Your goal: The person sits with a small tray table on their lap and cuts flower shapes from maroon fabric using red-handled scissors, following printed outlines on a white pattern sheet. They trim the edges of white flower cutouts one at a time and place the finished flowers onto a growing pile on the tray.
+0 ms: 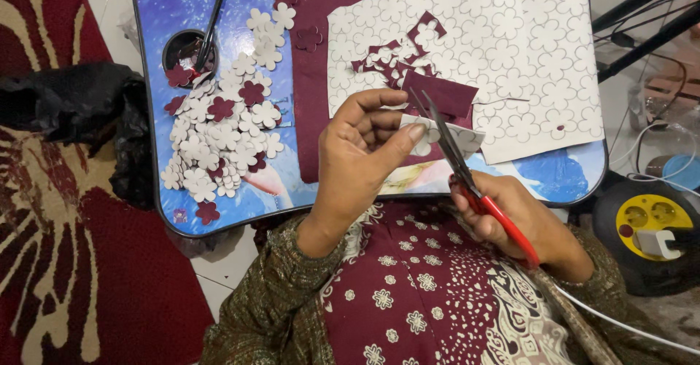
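Observation:
My left hand (362, 148) pinches a small white piece with flower outlines (458, 139) between thumb and fingers, above the near edge of the blue lap tray (164, 0). My right hand (526, 219) grips red-handled scissors (467, 179); their dark blades are parted around the piece. A big white sheet printed with flower outlines (510, 37) lies on maroon fabric (321, 8) at the tray's right. A heap of cut white and maroon flowers (226, 128) sits at the left.
A round dark cup (173, 46) with a black pen stands at the tray's far left. A black plastic bag (69, 102) lies on the red patterned rug (44, 277). A yellow cable reel (652, 223) with a plug and cables sits at right.

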